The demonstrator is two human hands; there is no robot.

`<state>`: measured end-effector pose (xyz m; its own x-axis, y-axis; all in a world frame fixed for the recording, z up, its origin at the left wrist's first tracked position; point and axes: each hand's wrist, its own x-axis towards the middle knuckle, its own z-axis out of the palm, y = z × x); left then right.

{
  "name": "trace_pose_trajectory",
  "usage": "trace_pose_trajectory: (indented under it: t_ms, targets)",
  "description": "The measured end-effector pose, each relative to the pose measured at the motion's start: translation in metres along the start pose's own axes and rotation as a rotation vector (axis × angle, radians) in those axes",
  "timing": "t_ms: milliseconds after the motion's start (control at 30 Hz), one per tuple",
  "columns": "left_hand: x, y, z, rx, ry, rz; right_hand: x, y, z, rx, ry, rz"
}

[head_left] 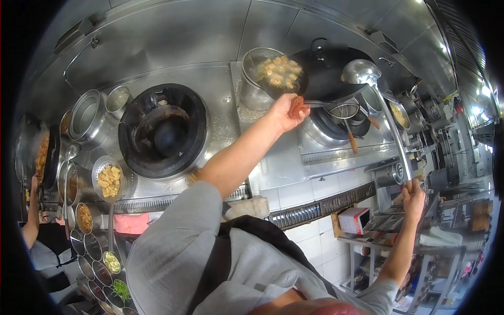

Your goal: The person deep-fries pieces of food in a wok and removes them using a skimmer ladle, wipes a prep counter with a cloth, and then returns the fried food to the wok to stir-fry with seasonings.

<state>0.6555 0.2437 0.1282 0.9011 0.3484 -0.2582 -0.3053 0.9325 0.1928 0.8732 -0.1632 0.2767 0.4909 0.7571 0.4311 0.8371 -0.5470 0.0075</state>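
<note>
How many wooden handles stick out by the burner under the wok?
2: one wooden handle on the side nearer the long ladle, the other wooden handle pointing toward the stove's front edge. The wok may hide more.

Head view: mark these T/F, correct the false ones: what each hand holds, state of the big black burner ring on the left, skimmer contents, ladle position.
1. The left hand grips the wok with a reddish cloth. True.
2. The right hand is empty. False: it holds the long handle of the ladle.
3. A wok sits on the black burner ring at left. False: no wok is on it; its opening shows.
4. The skimmer left of that ring holds golden pieces. True.
5. The ladle's bowl is down among the food at the wok's left. False: it is at the wok's right side, apart from that food.
</note>
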Motion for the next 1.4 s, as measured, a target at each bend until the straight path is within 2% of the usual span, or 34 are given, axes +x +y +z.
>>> trace_pose_trajectory:
  t_ms: [100,167,233,267,400,667,767,833,933,1000,1033,1133,1167,1200,1233,1267,1300,1333,1367,1400]
  targets:
    - [0.01,-0.001,-0.002,-0.037,0.012,-0.005,0.014,-0.011,-0.01,0.056,-0.04,0.064]
    - [0.017,0.001,-0.005,-0.092,-0.048,-0.04,0.026,-0.012,-0.015,0.0,-0.018,-0.015]
    - [0.021,0.003,-0.004,-0.122,-0.074,-0.044,0.04,-0.029,-0.026,0.022,-0.074,0.071]
    - [0.025,0.004,-0.003,-0.142,-0.1,-0.051,0.047,-0.027,-0.025,-0.016,0.014,-0.057]
    - [0.039,0.004,-0.001,-0.218,-0.262,-0.108,0.069,-0.035,-0.036,-0.018,0.013,-0.075]
    - [0.059,-0.002,0.004,-0.24,-0.371,-0.231,0.09,-0.063,-0.059,-0.064,0.024,-0.096]
    - [0.068,-0.006,0.006,-0.24,-0.45,-0.252,0.087,-0.068,-0.067,-0.044,0.019,-0.008]
    - [0.079,-0.006,0.003,-0.208,-0.674,-0.308,0.081,-0.071,-0.072,-0.093,0.052,-0.039]
    - [0.078,-0.002,0.003,-0.164,-0.702,-0.297,0.069,-0.08,-0.075,-0.072,0.091,-0.134]
    - [0.065,0.005,-0.004,-0.121,-0.63,-0.253,0.056,-0.083,-0.073,0.037,0.087,-0.041]
    - [0.057,0.008,-0.008,-0.08,-0.561,-0.219,0.051,-0.074,-0.065,-0.068,0.135,-0.14]
    - [0.03,0.02,-0.032,-0.068,-0.51,-0.197,0.023,-0.088,-0.045,0.135,0.036,-0.102]
    - [0.014,0.026,-0.042,-0.05,-0.5,-0.189,0.009,-0.087,-0.029,0.301,-0.025,-0.002]
    - [-0.017,0.031,-0.042,-0.087,-0.461,-0.155,-0.002,-0.081,-0.005,0.382,0.018,-0.113]
    - [-0.036,0.033,-0.052,-0.082,-0.441,-0.114,-0.015,-0.092,0.008,0.493,-0.089,0.001]
    - [-0.055,0.038,-0.065,-0.053,-0.326,-0.042,-0.03,-0.11,0.024,0.546,-0.078,-0.028]
    - [-0.077,0.042,-0.075,-0.026,-0.21,0.032,-0.048,-0.112,0.057,0.815,-0.029,0.039]
    - [-0.103,0.04,-0.084,0.045,-0.084,0.184,-0.058,-0.122,0.066,0.637,-0.143,0.016]
    - [-0.127,0.04,-0.097,0.044,-0.059,0.225,-0.074,-0.127,0.093,0.745,-0.152,0.0]
    - [-0.15,0.04,-0.115,0.127,0.061,0.337,-0.092,-0.14,0.119,0.813,-0.136,0.049]
